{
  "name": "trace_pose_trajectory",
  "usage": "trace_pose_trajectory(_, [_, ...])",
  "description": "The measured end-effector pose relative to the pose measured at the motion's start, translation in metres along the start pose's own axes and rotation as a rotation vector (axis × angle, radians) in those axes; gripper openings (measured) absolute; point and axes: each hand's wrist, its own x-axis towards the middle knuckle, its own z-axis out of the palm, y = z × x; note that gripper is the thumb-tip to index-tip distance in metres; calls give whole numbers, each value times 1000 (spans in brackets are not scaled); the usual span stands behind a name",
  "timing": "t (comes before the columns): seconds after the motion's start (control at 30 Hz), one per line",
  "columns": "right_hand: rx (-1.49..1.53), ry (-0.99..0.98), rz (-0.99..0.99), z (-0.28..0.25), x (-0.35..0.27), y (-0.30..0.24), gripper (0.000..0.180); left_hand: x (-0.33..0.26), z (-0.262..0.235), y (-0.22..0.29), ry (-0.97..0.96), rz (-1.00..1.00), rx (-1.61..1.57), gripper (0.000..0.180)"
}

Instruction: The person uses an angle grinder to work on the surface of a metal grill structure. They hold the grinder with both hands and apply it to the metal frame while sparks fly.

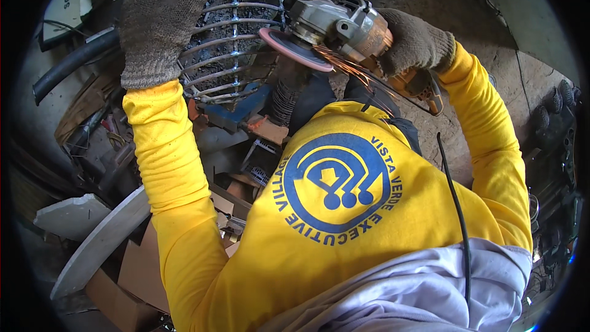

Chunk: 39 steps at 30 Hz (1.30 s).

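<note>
Two gloved hands are busy at a metal rack [235,21], which has bent bars [215,44] crossing a straight rod [235,64]. R hand [418,42] is right of the rack, w/ its fingers wrapped around a grinder [335,23]. The round, pink-edged disc [294,50] is at the rack's right side, and orange sparks [351,69] shoot off it, down and away from the rack. L hand [158,24] is at the rack's left edge. Its fingers run up to the top of the view, so can't tell if they grip the rack or just lie on it.

How far along? Prob. partway. Sparks mean the disc is prob. rubbing metal now, but the touch spot is hidden. Some joins on the rod look shiny, tho can't tell if they're smooth. Other bits look dull, so more rubbing may be left. Below the rack is a coil spring [284,109]; left of the rack, a black pipe [77,64].
</note>
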Motion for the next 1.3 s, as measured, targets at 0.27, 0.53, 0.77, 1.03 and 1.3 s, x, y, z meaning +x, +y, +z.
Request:
trace_pose_trajectory(0.27, [54, -35, -95, -6, 15, 27, 67, 0, -2, -13, 51, 360, 180, 47])
trace_pose_trajectory(0.53, [71, -5, -91, -4, 16, 39, 69, -2, -1, 1, -7, 34, 25, 46])
trace_pose_trajectory(0.77, [94, -62, -38, -1, 10, 19, 75, -3, 1, -5, 50, 87, 18, 48])
trace_pose_trajectory(1.03, [152, -2, -92, 9, 5, 23, 66, -4, -2, -5, 3, 18, -76, 54])
trace_pose_trajectory(1.3, [78, 0, -30, 8, 6, 22, 84, -2, 3, -9, 17, 18, 24, 55])
